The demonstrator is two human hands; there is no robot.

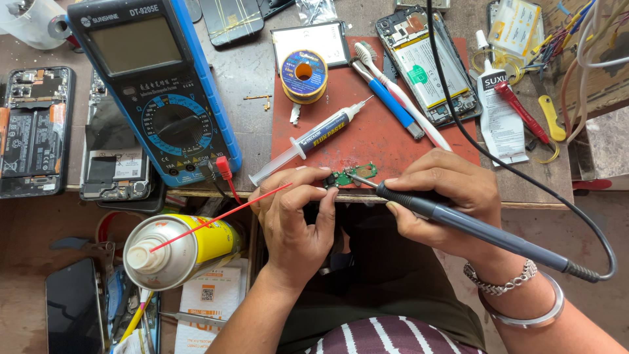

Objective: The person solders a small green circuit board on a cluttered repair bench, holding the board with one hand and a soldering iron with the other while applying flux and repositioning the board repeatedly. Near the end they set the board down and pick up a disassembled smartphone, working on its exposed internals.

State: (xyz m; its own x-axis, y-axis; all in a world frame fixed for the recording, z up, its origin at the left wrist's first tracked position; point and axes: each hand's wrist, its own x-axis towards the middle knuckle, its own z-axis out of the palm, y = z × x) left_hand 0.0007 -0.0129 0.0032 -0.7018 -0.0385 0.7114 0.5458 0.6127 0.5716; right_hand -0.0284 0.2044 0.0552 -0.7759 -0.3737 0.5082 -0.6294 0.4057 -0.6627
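A blue multimeter leans at the bench's upper left, above a yellow spray can with a red straw. A red mat covers the bench middle, carrying an opened phone, a solder spool, two toothbrushes and a flux syringe. The right hand is closed around a soldering iron, its tip touching a small green board at the mat's near edge. The left hand pinches that board's left end between fingertips.
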